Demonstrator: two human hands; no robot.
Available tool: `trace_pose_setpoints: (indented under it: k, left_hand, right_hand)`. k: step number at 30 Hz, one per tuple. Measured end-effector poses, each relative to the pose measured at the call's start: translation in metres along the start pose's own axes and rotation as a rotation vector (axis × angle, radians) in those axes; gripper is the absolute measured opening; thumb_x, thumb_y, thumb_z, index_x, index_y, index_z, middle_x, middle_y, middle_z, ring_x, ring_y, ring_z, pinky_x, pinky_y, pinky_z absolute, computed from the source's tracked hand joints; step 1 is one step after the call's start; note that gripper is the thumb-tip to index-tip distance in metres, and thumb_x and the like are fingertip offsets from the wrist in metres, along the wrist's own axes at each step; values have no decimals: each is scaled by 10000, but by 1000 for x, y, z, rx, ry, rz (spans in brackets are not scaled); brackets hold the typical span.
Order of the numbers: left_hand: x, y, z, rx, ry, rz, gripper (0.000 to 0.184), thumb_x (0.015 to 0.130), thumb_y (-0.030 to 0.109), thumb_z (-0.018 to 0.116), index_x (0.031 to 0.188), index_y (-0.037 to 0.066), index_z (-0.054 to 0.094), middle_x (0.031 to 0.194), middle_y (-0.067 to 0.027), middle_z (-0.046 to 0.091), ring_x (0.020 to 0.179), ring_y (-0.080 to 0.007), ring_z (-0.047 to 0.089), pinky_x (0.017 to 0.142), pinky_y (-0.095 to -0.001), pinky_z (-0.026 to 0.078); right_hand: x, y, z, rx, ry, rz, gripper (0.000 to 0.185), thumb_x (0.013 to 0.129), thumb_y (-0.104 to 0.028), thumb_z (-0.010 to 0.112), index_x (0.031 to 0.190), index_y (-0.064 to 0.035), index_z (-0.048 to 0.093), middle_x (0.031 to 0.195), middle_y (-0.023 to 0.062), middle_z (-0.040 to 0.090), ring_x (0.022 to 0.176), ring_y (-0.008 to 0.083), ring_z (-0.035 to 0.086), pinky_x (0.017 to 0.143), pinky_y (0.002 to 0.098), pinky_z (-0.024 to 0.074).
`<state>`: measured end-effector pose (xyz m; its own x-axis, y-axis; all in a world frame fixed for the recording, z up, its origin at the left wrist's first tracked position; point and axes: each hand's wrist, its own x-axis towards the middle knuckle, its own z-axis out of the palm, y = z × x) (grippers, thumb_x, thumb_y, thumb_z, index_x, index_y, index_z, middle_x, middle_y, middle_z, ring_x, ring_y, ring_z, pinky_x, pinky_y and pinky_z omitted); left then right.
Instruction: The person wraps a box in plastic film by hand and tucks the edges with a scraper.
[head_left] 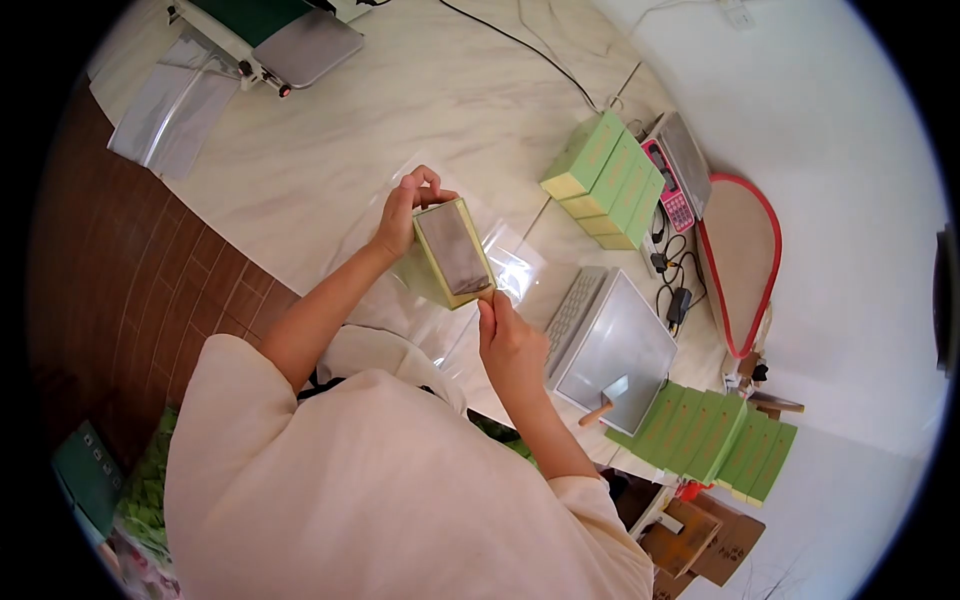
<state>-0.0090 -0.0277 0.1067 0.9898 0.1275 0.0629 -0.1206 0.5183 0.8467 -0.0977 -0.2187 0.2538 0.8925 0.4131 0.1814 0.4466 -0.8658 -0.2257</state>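
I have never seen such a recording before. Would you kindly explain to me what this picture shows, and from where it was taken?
There is no machine arm here: a person works with two bare hands. The single picture comes from a camera worn on the person's head, looking forward and down. The left hand and the right hand hold a light green box between them, with the right hand at its near corner. Clear plastic lies on the pale table. Toward the right are other green boxes and a white device with keys; a small wooden-handled tool lies at its edge. What is inside the boxes, I cannot tell.
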Motion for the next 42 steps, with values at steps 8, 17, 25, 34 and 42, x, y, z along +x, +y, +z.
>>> trace_pose_setpoints:
  k: [8, 17, 25, 34, 42]
  left_hand:
    - [0, -4, -4, -40, -53, -23, 552, 979, 658, 232, 956, 126, 378, 1051, -209, 678, 873, -214, 641, 793, -324, 510]
    - [1, 2, 1, -70, -57, 10, 581, 957, 688, 280, 934, 122, 404, 984, -162, 701, 835, -179, 642, 773, -295, 502]
    - [1, 0, -2, -58, -68, -5, 583, 959, 692, 269, 932, 123, 393, 1001, -182, 692, 851, -190, 638, 772, -304, 511]
    - [5, 5, -1, -20, -67, 33, 578, 973, 674, 246, 950, 120, 411, 1031, -191, 690, 860, -204, 643, 789, -304, 506]
    - [-1, 1, -2, -14, 9, -1, 629, 964, 691, 239, 950, 103, 460, 1005, -170, 692, 856, -218, 655, 791, -318, 508]
  right_hand:
    - [-11, -2, -8, 17, 35, -9, 127, 941, -203, 628, 981, -84, 615, 609, 73, 589, 460, 262, 563, 406, 368, 404]
    - [-12, 5, -4, 7, 86, -38, 158, 957, -245, 609, 953, -92, 572, 563, 46, 535, 432, 220, 547, 375, 350, 391]
    - [-11, 10, 1, 44, 31, 27, 142, 955, -227, 610, 938, -88, 585, 605, 69, 575, 474, 258, 572, 407, 360, 411]
    - [-19, 29, 5, 299, 31, 159, 164, 970, -232, 585, 986, -76, 635, 660, 111, 610, 533, 270, 591, 500, 359, 447]
    - [-86, 194, 9, 285, 382, 925, 385, 1008, -343, 466, 917, -6, 628, 718, 114, 620, 649, 244, 594, 615, 380, 458]
